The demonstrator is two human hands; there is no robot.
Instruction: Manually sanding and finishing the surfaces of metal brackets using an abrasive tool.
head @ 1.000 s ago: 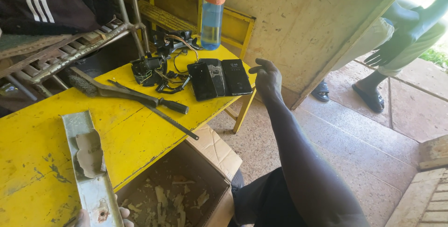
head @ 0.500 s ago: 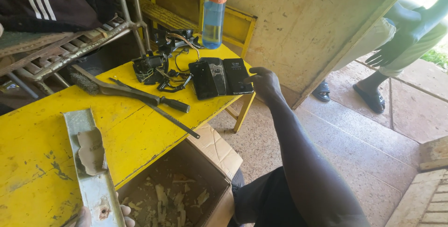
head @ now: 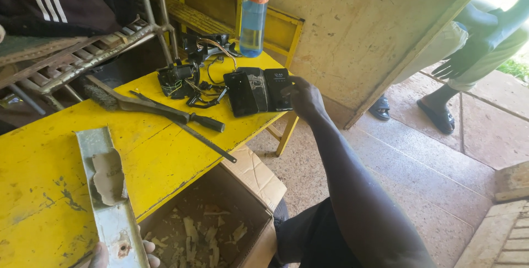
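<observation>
The right hand (head: pixel 304 98), fingers loosely apart, touches the right edge of the lit phone (head: pixel 276 88), lying lengthwise away at the table's far corner, while the left hand (head: pixel 124 252) grips a metal strip (head: pixel 107 202).

- Right hand (head: pixel 304 98): arm fully extended forward and up from lower right, forearm bare, elbow nearly straight. Hand is palm-down, fingers curled loosely, fingertips pointing left.
- Left hand (head: pixel 124 252): only fingertips visible at bottom edge of view, about 3 fingers (head: pixel 150 247) curled upward in a grip. Thumb, wrist and arm out of frame.
- Both hands well apart, no contact between them.
</observation>
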